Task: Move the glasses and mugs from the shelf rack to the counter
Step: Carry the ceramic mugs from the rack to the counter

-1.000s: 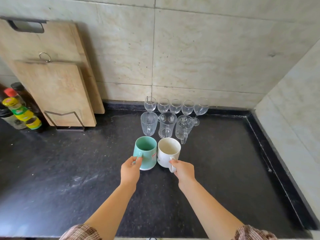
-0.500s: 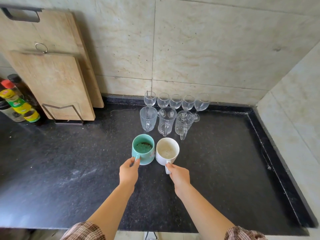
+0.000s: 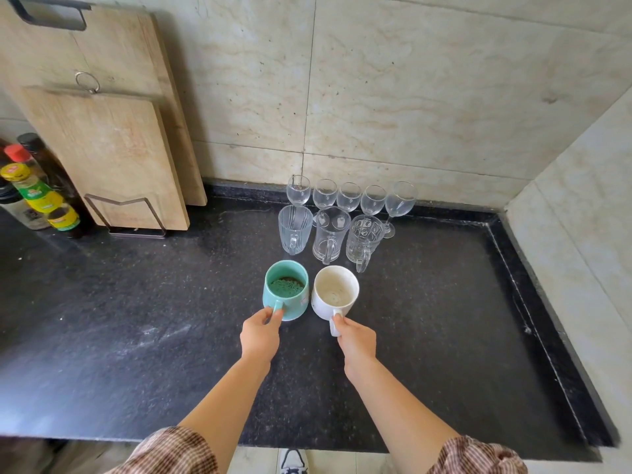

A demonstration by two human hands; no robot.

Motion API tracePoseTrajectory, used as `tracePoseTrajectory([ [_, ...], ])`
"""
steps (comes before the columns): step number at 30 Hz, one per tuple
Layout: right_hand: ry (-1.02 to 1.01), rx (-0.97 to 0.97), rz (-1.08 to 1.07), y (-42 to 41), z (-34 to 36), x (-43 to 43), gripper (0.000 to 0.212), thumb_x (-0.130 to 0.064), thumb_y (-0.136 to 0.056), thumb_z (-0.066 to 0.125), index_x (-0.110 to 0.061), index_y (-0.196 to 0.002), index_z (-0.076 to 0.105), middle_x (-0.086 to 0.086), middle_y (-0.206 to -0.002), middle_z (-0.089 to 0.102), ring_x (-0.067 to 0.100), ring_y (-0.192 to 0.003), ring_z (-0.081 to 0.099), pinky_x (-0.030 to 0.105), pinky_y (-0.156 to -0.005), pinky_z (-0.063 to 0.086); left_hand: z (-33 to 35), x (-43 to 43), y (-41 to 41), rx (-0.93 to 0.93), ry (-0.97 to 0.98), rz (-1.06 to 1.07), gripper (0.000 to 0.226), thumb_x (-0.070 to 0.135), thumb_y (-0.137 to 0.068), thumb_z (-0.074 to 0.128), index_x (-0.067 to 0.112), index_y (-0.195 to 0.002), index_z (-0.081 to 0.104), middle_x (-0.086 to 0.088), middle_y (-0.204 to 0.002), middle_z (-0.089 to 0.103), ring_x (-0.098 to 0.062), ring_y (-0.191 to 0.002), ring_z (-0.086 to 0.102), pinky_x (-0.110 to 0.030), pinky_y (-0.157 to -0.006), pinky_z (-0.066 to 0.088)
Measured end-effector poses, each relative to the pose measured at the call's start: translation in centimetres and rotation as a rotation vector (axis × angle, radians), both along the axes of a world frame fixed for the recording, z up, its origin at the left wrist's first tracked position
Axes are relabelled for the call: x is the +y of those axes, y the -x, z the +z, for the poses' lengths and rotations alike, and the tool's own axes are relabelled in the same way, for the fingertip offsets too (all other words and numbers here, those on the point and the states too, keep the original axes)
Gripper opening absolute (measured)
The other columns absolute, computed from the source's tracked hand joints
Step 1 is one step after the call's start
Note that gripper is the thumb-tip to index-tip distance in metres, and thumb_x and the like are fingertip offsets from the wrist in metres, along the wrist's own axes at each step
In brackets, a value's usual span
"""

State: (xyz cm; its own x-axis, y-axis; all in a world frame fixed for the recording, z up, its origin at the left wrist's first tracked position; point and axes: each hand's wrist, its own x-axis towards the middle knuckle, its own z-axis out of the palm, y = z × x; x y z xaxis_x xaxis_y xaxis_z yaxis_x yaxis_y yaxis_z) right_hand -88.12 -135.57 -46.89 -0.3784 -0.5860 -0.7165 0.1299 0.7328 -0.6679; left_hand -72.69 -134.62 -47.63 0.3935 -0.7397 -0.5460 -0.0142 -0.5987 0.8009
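A teal mug [image 3: 286, 291] and a white mug [image 3: 336, 291] stand upright side by side on the black counter [image 3: 136, 319]. My left hand [image 3: 260, 335] pinches the teal mug's handle. My right hand [image 3: 355, 340] holds the white mug's handle. Behind them stand three clear glass mugs [image 3: 328, 234] in a row, handles facing me. Several stemmed wine glasses [image 3: 349, 196] line the wall behind those. The shelf rack is not in view.
Two wooden cutting boards [image 3: 109, 159] lean on the wall at the left in a wire stand. Sauce bottles [image 3: 37, 196] cluster at the far left. Tiled walls close the back and right; the counter's front edge runs just below my forearms.
The mugs, tilted a second ago, now stand flat and level on the counter. My hands have slid back along the handles. The view has tilted down and pulled back slightly.
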Motion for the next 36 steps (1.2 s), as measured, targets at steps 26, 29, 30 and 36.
tracePoseTrajectory([
  [26, 0.540, 0.465, 0.941, -9.5, 4.2, 5.3, 0.018, -0.023, -0.087, 0.064, -0.015, -0.103, 0.060, -0.003, -0.102, 0.060, 0.014, -0.091, 0.058, 0.028, -0.084, 0.046, 4.4, 10.5, -10.3, -0.621, 0.096, -0.231, 0.033, 0.025, -0.097, 0.047, 0.018, -0.129, 0.053, -0.004, -0.130, 0.055, -0.019, -0.083, 0.065, -0.029, -0.070, 0.050],
  [29, 0.606, 0.464, 1.103, -13.2, 5.1, 8.6, 0.023, -0.027, -0.087, 0.063, -0.017, -0.108, 0.059, -0.002, -0.107, 0.058, 0.014, -0.093, 0.057, 0.026, -0.080, 0.045, 6.0, 15.7, -13.9, -0.691, 0.060, -0.143, 0.034, 0.023, -0.097, 0.045, 0.017, -0.129, 0.053, -0.004, -0.132, 0.054, -0.021, -0.094, 0.064, -0.031, -0.082, 0.049],
  [30, 0.618, 0.466, 1.172, -14.6, 5.5, 9.9, 0.025, -0.029, -0.088, 0.063, -0.017, -0.109, 0.058, -0.002, -0.108, 0.057, 0.013, -0.092, 0.056, 0.026, -0.078, 0.045, 6.6, 17.8, -15.1, -0.710, 0.052, -0.116, 0.034, 0.022, -0.096, 0.045, 0.017, -0.129, 0.053, -0.005, -0.132, 0.054, -0.021, -0.097, 0.063, -0.032, -0.084, 0.048],
  [36, 0.619, 0.552, 1.700, -22.9, 7.7, 20.8, 0.041, -0.037, -0.090, 0.057, -0.014, -0.124, 0.047, 0.002, -0.118, 0.050, 0.025, -0.104, 0.056, 0.036, -0.080, 0.045, 8.5, 33.8, -20.7, -0.840, -0.008, 0.015, 0.035, 0.019, -0.091, 0.049, 0.018, -0.125, 0.055, -0.008, -0.126, 0.058, -0.026, -0.114, 0.055, -0.036, -0.096, 0.044],
])
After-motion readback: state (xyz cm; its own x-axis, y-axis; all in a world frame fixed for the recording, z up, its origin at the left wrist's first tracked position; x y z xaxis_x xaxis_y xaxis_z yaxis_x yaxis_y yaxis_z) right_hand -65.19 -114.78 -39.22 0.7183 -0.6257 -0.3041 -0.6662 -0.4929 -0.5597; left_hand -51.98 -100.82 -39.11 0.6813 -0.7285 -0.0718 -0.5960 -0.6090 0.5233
